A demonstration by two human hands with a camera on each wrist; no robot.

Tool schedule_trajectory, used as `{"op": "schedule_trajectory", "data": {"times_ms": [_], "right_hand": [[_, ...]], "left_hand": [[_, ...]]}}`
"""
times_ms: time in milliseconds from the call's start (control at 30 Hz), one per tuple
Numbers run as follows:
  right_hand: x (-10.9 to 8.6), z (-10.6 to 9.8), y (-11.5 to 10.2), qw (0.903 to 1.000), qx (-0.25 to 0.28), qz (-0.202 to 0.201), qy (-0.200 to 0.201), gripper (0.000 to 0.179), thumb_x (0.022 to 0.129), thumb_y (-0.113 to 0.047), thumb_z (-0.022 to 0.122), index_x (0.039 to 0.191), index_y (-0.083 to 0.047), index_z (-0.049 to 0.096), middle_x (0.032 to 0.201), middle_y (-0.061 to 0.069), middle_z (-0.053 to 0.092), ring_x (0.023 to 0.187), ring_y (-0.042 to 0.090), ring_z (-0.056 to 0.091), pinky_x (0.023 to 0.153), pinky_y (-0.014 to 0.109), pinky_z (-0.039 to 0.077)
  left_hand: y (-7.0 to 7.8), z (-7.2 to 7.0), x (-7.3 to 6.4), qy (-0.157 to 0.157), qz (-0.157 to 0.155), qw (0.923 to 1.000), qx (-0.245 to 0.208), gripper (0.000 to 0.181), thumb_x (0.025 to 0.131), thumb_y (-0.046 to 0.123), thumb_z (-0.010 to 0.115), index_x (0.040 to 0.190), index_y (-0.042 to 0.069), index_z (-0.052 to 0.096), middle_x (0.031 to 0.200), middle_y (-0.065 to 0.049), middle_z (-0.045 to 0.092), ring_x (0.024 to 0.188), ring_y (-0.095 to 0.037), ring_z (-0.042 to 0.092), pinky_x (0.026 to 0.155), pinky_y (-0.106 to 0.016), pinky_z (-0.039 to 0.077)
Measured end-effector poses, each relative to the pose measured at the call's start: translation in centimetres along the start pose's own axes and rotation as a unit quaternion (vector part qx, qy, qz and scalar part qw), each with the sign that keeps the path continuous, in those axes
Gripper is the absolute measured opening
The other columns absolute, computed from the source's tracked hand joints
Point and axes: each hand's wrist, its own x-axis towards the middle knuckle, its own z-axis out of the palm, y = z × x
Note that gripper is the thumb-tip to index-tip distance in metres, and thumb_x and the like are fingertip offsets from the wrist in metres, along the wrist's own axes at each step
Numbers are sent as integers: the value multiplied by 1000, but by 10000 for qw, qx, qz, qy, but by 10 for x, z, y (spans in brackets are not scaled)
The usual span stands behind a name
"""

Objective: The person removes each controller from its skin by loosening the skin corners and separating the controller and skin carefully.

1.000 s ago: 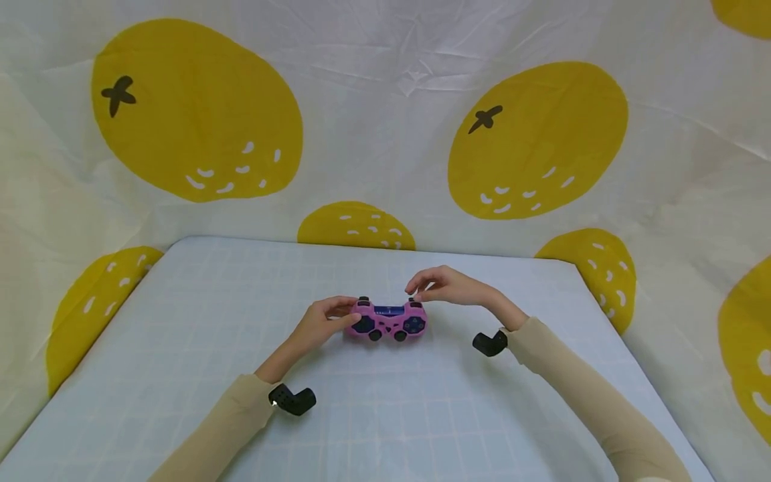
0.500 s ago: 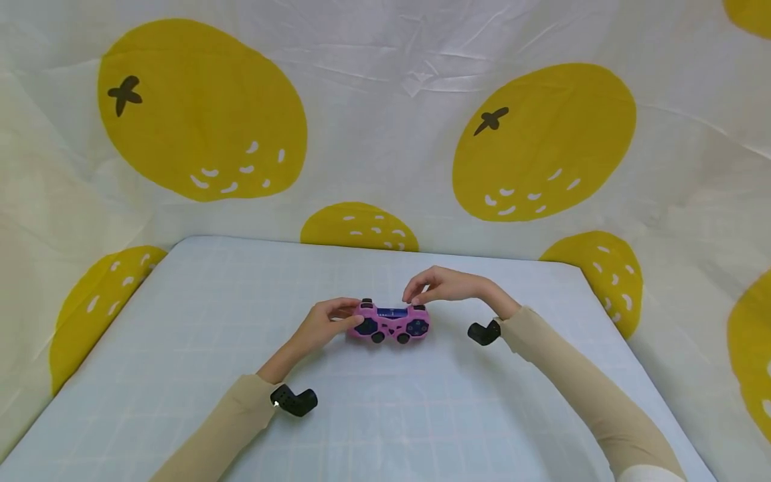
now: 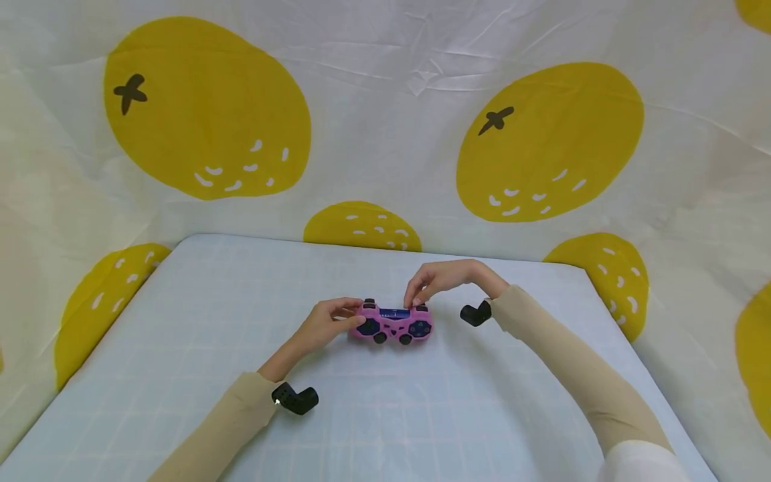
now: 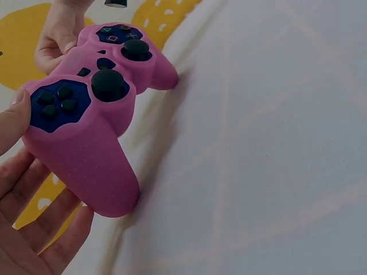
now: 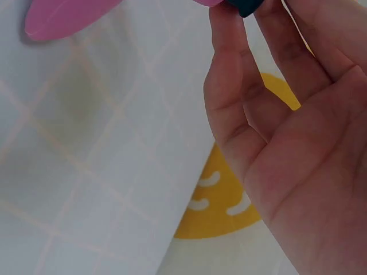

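Observation:
A game controller (image 3: 395, 325) in a pink cover, with dark blue button areas and black thumbsticks, sits low over the table in the head view. My left hand (image 3: 321, 326) holds its left end; in the left wrist view the thumb lies beside the directional buttons and the fingers spread behind the pink grip (image 4: 86, 160). At the controller's far right edge, by a dark shoulder button, my right hand (image 3: 444, 275) pinches with thumb and fingertips. Only a pink handle end (image 5: 66, 17) and a dark part show in the right wrist view.
The table (image 3: 373, 415) wears a pale blue cloth with a faint grid. Behind and beside it hangs a white curtain (image 3: 373, 134) printed with large yellow fruit. A black wrist camera (image 3: 295, 399) sits on the left sleeve, another (image 3: 476, 313) on the right.
My right hand has shifted slightly left and down onto the controller's far edge, its wrist rising and bending more. The left hand keeps its hold. The head view has turned slightly left.

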Motion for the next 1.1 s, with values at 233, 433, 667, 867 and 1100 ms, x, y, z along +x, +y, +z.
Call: {"op": "schedule_trajectory", "data": {"times_ms": [233,433,667,867,1100], "right_hand": [[6,-4,-4,9994,10,160,-294,24,97,-11,55,116,-5,68,116,2,68,98,12,57,92,34,47],[6,-5,-4,9987,95,82,-497,23,97,-10,54,113,-3,69,113,5,67,94,12,54,88,33,47],[8,-7,-9,9975,-124,18,-693,22,97,-7,51,109,-1,69,108,5,66,94,12,53,89,29,48],[10,-5,-16,9971,-432,146,-613,22,93,-6,52,104,-2,71,102,6,67,89,9,53,85,26,48],[5,-1,-21,9962,-846,142,-140,17,94,-13,59,102,-7,73,102,5,71,92,10,60,88,27,51]], "left_hand": [[1,-1,1,-94,80,9999,109,42,93,30,63,129,8,59,123,-11,64,108,-26,60,88,-37,53],[1,-5,4,-267,159,9994,134,43,94,30,62,130,7,57,126,-12,63,108,-26,60,86,-36,54],[2,-4,5,-300,170,9993,147,44,94,31,62,130,8,57,126,-12,63,109,-27,60,89,-39,53],[2,-2,6,-277,160,9994,146,43,94,30,62,130,7,57,126,-12,63,109,-27,61,91,-40,53],[2,-2,5,-165,120,9995,229,43,94,30,62,130,8,57,126,-11,63,109,-26,61,91,-40,52]]}}
